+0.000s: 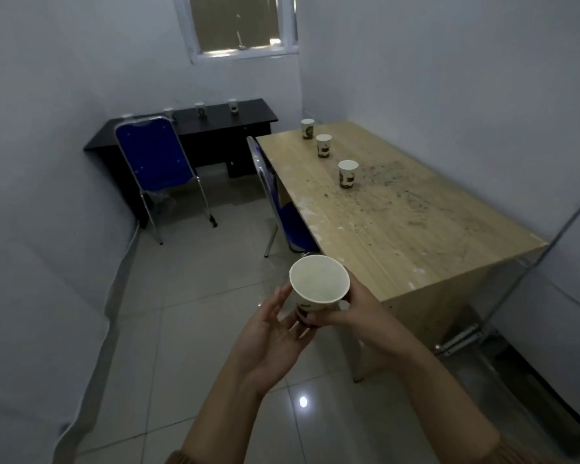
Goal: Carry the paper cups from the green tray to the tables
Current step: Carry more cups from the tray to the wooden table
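One paper cup (318, 289), upright, gripped low by the right hand (360, 311), left hand (275, 333) flat-open alongside; wooden table (416, 236) lies ahead-right, nearer the right hand.

The wooden table (416, 236) is pale tan with a fine grain, peppered with dark specks across its middle and smeared white along its left edge. The three cups (323, 146) on its far part are white with a dark brown print low on the side, as is the paper cup (318, 289) off its near left corner. Beyond the table's far end the desk (215, 128) is near-black and the chair (154, 152) royal blue on a silvery frame, and left of the table the floor (188, 262) is glossy pale grey tile.
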